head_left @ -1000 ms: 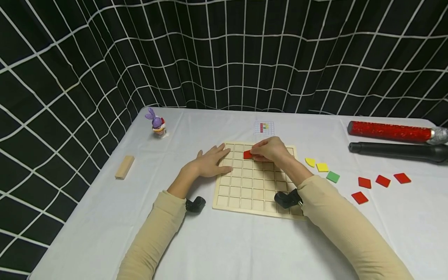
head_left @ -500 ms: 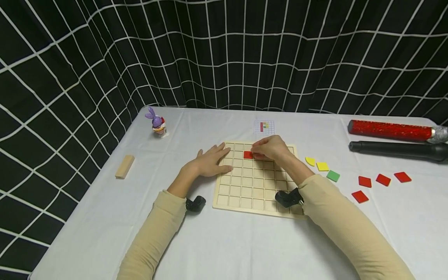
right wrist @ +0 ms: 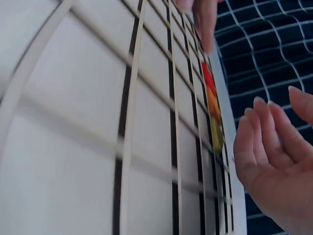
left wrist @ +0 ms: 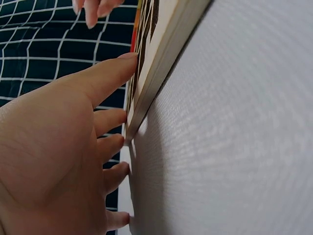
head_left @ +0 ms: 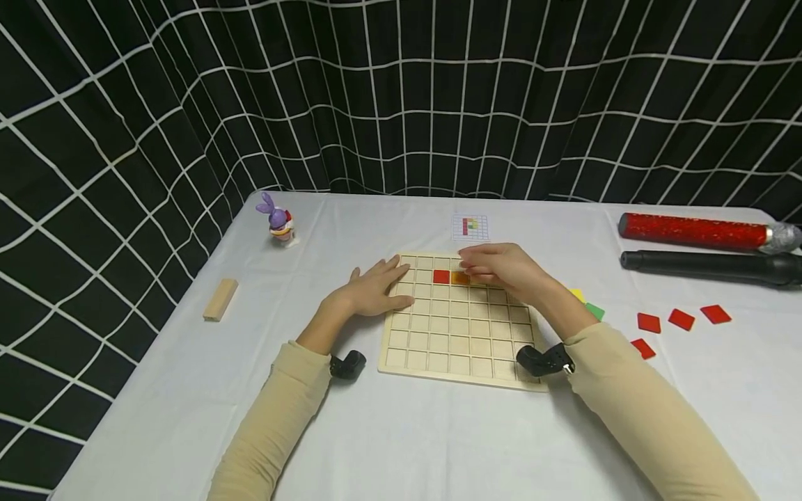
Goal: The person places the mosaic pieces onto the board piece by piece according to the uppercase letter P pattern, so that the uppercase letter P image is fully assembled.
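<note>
In the head view a pale wooden grid board (head_left: 438,325) lies on the white cloth. My left hand (head_left: 370,291) rests at its left edge, fingers spread, the thumb and fingertips touching the rim. Over the upper right of the board hovers my right hand (head_left: 501,266); the right wrist view shows nothing between its loosely curved fingers. A red square tile (head_left: 441,277) fills one cell, with an orange tile (head_left: 460,278) in the cell to its right. Past the orange one, the right wrist view shows a yellow tile (right wrist: 216,134), which the hand hides from the head camera.
Right of the board lie several red tiles (head_left: 681,319), a green tile (head_left: 594,310) and a yellow piece (head_left: 577,295), partly covered by the forearm. A printed grid card (head_left: 471,227) lies behind the board. Red (head_left: 695,231) and black (head_left: 708,266) rods, a wooden block (head_left: 221,300) and a rabbit figurine (head_left: 278,221) flank it.
My right hand has let go and moved rightward, off the red tile. The orange tile beside it has come into sight. The left hand stays in place on the board.
</note>
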`<state>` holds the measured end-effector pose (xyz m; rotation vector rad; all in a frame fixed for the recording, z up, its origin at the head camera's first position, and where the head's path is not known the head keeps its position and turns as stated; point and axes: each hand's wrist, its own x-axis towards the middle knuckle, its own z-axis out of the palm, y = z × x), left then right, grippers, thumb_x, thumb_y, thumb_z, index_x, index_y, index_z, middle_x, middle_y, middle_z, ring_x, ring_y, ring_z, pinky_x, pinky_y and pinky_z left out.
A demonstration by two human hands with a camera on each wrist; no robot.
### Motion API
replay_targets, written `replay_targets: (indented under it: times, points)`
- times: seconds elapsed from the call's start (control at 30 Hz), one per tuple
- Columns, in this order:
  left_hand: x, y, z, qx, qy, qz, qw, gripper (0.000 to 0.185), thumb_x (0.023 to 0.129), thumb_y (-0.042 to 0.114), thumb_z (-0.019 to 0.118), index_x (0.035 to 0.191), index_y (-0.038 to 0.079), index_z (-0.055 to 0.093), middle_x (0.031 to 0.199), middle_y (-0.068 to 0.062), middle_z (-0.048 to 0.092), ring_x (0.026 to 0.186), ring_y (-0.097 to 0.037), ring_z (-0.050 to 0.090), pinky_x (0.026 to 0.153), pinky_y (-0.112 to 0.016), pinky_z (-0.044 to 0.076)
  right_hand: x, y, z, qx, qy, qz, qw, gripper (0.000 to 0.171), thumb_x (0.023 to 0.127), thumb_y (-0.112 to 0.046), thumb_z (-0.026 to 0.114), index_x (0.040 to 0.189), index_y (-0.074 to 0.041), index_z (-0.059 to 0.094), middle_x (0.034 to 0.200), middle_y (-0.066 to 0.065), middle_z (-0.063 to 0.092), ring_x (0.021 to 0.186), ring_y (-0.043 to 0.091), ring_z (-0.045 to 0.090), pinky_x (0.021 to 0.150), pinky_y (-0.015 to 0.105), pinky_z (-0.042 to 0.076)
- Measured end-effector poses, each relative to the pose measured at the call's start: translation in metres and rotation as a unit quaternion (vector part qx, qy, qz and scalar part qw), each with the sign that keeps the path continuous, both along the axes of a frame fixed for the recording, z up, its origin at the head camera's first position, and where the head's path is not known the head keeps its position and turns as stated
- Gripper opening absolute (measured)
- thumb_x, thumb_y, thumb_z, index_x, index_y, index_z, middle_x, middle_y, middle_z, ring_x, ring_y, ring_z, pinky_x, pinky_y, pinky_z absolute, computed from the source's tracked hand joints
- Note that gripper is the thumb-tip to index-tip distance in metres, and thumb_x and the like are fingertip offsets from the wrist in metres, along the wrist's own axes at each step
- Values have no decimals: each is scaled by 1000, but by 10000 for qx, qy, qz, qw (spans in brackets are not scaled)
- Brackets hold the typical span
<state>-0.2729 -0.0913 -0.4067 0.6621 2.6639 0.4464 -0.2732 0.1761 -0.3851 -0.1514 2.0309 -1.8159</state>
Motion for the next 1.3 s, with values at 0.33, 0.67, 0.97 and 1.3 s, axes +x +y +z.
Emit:
replay_targets:
  times: [0.33,0.67,0.97,1.3]
  points:
    - [0,0,0,53,-32,-34,10000,74,95,53,47,154,17,19,159,-5,6,144,-26,5,109,-60,0,10,46,5,-32,12,-344,9994,53,98,-19,56,138,12,39,116,12,58,97,12,62,93,29,46]
    - [0,0,0,40,-54,-3,10000,74,95,53,47,154,17,19,159,-4,5,144,-25,4,109,-59,-1,21,84,5,-83,-263,-572,9980,66,95,-26,61,142,10,31,105,1,64,95,10,64,88,25,49]
    - [0,1,-1,30,-35,-29,10000,75,95,53,47,154,17,19,159,-5,5,144,-25,4,109,-60,0,33,114,6,-17,-245,-189,9995,65,95,-27,60,139,14,33,112,1,66,105,13,62,92,29,46]
    - [-1,0,-3,48,-19,-28,10000,74,95,54,47,154,17,19,159,-5,6,144,-25,5,109,-60,0,53,152,1,485,-43,-57,9988,65,98,-26,55,142,15,28,113,-10,65,105,9,62,88,27,48]
